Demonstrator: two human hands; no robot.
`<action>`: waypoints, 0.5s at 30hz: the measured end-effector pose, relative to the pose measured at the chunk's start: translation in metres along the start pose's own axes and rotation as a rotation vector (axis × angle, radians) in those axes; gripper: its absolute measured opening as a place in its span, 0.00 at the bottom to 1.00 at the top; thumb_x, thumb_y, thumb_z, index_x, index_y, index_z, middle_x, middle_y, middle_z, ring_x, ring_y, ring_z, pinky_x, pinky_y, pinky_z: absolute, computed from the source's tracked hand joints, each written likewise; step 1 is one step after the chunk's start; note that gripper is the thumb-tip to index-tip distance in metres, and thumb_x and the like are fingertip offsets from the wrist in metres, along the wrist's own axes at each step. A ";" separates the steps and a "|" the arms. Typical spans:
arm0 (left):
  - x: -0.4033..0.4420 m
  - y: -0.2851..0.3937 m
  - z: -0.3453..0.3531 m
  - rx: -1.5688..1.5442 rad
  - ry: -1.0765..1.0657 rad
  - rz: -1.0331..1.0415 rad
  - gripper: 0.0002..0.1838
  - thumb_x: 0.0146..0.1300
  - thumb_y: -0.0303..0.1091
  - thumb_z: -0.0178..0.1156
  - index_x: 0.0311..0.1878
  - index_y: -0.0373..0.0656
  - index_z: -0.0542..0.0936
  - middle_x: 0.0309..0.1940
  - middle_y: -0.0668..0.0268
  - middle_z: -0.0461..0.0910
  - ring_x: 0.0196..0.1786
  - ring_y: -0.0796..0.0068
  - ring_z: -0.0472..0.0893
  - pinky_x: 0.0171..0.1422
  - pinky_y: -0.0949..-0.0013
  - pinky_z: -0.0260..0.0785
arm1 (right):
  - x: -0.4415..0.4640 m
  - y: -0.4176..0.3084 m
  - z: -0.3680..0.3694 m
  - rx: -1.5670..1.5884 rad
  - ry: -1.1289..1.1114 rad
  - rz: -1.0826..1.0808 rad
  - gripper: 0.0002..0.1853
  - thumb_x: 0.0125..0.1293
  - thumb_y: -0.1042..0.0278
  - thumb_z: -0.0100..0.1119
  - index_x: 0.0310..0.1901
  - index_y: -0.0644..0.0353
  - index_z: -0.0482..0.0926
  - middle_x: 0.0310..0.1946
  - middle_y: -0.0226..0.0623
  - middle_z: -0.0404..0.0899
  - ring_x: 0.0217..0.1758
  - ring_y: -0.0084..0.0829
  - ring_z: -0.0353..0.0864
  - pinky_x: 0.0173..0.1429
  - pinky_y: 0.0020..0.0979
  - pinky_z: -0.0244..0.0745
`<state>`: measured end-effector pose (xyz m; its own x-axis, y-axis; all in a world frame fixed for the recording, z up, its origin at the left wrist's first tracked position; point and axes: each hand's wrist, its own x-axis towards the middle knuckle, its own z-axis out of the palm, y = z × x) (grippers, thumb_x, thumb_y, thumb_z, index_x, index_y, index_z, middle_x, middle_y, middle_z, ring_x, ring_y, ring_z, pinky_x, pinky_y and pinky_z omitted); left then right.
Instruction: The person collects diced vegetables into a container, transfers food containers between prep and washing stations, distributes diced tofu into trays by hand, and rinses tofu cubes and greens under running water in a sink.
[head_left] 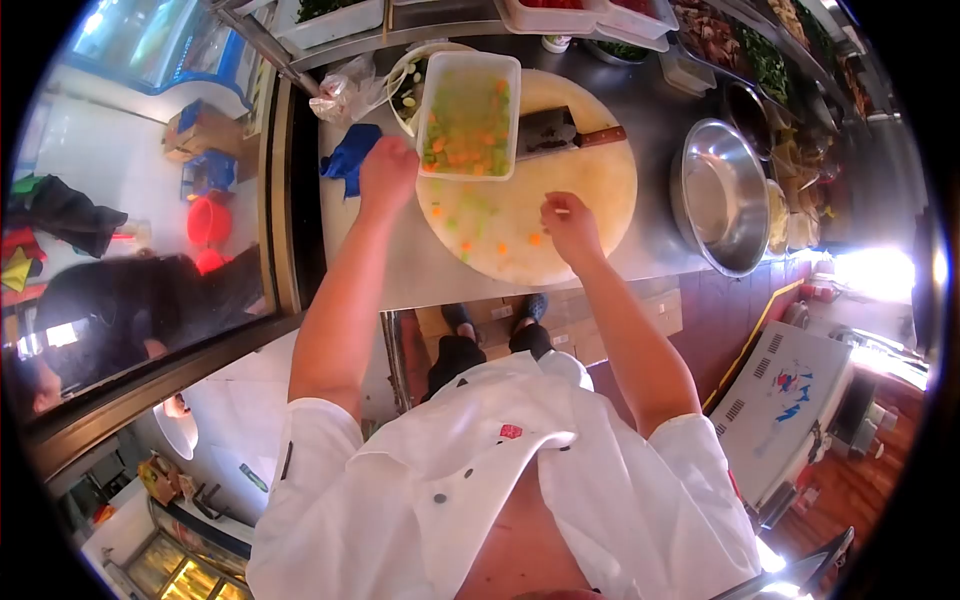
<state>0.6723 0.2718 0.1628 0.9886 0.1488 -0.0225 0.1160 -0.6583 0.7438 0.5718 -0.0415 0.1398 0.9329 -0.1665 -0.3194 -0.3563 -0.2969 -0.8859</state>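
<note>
A clear plastic container with diced orange and green vegetables is over the upper left of a round cutting board. My left hand is closed at its lower left edge, seemingly gripping the rim; the fingertips are hidden. My right hand hovers at the board's right side with curled fingers; a small pale bit shows between them, too small to name. Several orange and green dice lie scattered on the board. To the right of the container rests a cleaver with a wooden handle.
A blue cloth lies left of my left hand. Behind it are a plastic bag and a bowl partly covered by the container. A large metal bowl stands on the right. Food trays line a shelf at the back.
</note>
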 end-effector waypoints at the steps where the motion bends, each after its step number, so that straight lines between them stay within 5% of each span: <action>1: 0.000 -0.019 0.012 0.094 -0.038 -0.032 0.17 0.61 0.43 0.67 0.42 0.37 0.81 0.37 0.55 0.86 0.41 0.58 0.86 0.45 0.60 0.76 | -0.009 0.005 -0.002 0.012 -0.025 0.066 0.19 0.68 0.63 0.63 0.55 0.66 0.79 0.44 0.41 0.84 0.40 0.29 0.86 0.44 0.31 0.82; 7: 0.012 -0.044 0.050 -0.137 -0.136 -0.151 0.22 0.65 0.48 0.67 0.32 0.36 0.76 0.29 0.60 0.81 0.33 0.66 0.81 0.38 0.64 0.75 | -0.049 0.004 0.006 0.217 -0.106 0.146 0.18 0.71 0.63 0.61 0.55 0.67 0.78 0.44 0.40 0.84 0.38 0.29 0.87 0.43 0.29 0.84; 15: 0.014 -0.005 0.017 -0.732 -0.367 -0.368 0.11 0.69 0.38 0.64 0.38 0.40 0.78 0.40 0.64 0.79 0.40 0.74 0.80 0.46 0.64 0.84 | -0.074 0.033 -0.012 0.064 -0.092 0.186 0.19 0.71 0.62 0.62 0.56 0.67 0.78 0.43 0.39 0.84 0.38 0.28 0.87 0.43 0.29 0.83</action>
<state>0.6874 0.2645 0.1476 0.8841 -0.0707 -0.4619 0.4652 0.0385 0.8844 0.4904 -0.0502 0.1379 0.8532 -0.1255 -0.5063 -0.5216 -0.2085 -0.8273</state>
